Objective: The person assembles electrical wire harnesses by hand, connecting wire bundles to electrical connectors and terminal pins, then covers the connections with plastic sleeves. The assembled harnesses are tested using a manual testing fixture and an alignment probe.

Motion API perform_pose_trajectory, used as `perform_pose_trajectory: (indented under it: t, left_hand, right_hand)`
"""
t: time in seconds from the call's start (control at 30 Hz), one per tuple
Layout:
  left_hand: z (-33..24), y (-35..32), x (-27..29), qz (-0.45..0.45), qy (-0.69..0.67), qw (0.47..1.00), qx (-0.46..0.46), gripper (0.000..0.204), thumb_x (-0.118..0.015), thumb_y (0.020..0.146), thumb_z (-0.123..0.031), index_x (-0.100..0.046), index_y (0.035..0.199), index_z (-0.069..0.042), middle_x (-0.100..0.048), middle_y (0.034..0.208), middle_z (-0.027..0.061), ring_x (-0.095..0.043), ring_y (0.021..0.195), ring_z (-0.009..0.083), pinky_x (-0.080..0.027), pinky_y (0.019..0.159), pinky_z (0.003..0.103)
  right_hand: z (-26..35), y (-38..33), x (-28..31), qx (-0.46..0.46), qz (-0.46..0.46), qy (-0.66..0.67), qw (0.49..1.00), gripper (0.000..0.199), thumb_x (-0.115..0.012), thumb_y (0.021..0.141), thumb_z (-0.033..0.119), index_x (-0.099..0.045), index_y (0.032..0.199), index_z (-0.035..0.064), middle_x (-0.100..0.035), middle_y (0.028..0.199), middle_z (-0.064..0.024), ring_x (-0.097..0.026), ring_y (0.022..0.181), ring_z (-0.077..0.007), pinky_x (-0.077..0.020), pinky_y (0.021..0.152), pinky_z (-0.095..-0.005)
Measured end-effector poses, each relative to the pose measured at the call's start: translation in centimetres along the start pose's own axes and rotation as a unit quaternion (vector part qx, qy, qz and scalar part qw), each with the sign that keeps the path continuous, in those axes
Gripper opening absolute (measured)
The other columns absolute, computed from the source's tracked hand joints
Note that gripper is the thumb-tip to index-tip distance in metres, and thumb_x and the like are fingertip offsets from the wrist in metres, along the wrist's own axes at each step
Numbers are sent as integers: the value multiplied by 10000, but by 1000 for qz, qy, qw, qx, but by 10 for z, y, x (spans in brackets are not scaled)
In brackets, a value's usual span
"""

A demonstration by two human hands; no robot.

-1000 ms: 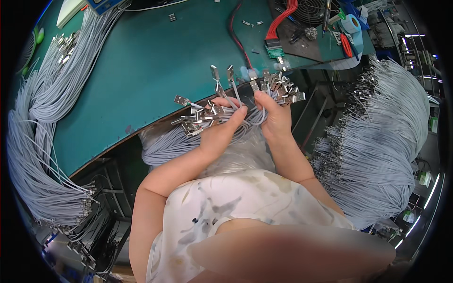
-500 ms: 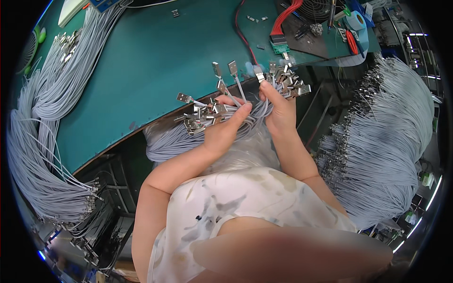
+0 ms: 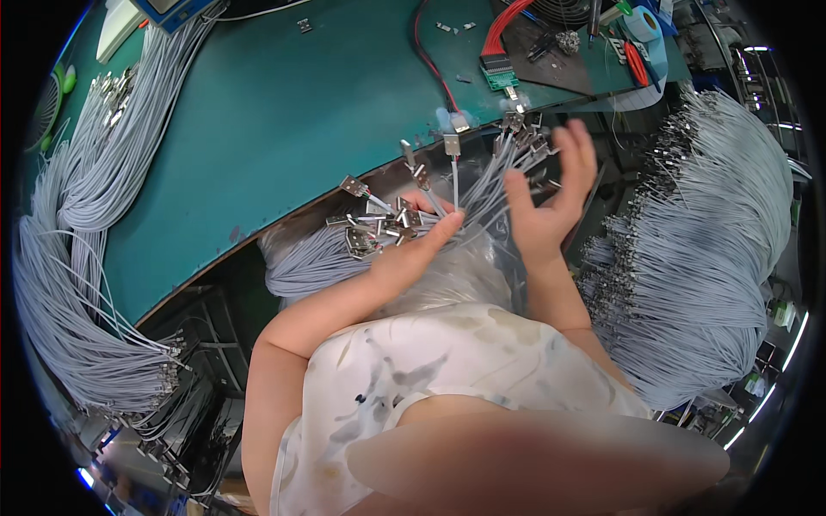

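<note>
A bunch of grey USB cables (image 3: pixel 311 265) lies across my lap at the table edge, metal plugs sticking up in several directions. My left hand (image 3: pixel 415 251) is closed around part of this bunch, thumb pressed on the cables. Between its thumb and fingers a few plugs stand upright, among them a USB plug (image 3: pixel 453 144) near the table edge. My right hand (image 3: pixel 552 202) is raised to the right of the bunch, fingers spread and holding nothing. Beside it, further cable ends (image 3: pixel 520 142) fan out below a green circuit board (image 3: pixel 502 78) with red wires.
A fixed socket (image 3: pixel 459 122) on a red and black wire sits at the table's edge. Large grey cable bundles hang at left (image 3: pixel 129 163) and right (image 3: pixel 697 258). Red-handled pliers (image 3: pixel 636 64) and a tape roll (image 3: pixel 641 24) lie at the back right of the green table (image 3: pixel 284 112).
My right hand has let go of a USB plug at the fixed socket, opened and moved right. My left hand keeps its hold on the cables. The view has shifted slightly.
</note>
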State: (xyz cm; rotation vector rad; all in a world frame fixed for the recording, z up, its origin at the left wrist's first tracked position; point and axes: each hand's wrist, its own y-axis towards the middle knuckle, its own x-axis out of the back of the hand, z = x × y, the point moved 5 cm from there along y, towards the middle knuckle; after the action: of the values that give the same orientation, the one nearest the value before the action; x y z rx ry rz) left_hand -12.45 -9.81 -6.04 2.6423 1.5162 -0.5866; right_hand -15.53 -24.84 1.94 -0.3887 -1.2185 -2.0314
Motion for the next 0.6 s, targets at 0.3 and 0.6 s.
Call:
perform_pose_trajectory:
  t: [0.3,0.6]
  left_hand:
    - [1,3,-8,56,53,997,31,99,-603,779,-102,-530,801,-38,-552,835,31,-508,760,108,-413,686,253]
    - [-4,15,1,15,22,999,-35,148,-634,758,-151,-536,811,-54,-556,836,5,-492,736,76,-406,670,233]
  right_hand:
    - [-16,-26,-68,-413,177,442,777,169,-523,818,102,-585,738,-33,-519,580,-29,-410,464,-50,-310,436,-191]
    - [-32,-25,-72,-455,52,497,737,135,-564,784,86,-554,697,-17,-500,574,-26,-365,425,-54,-276,409,-200]
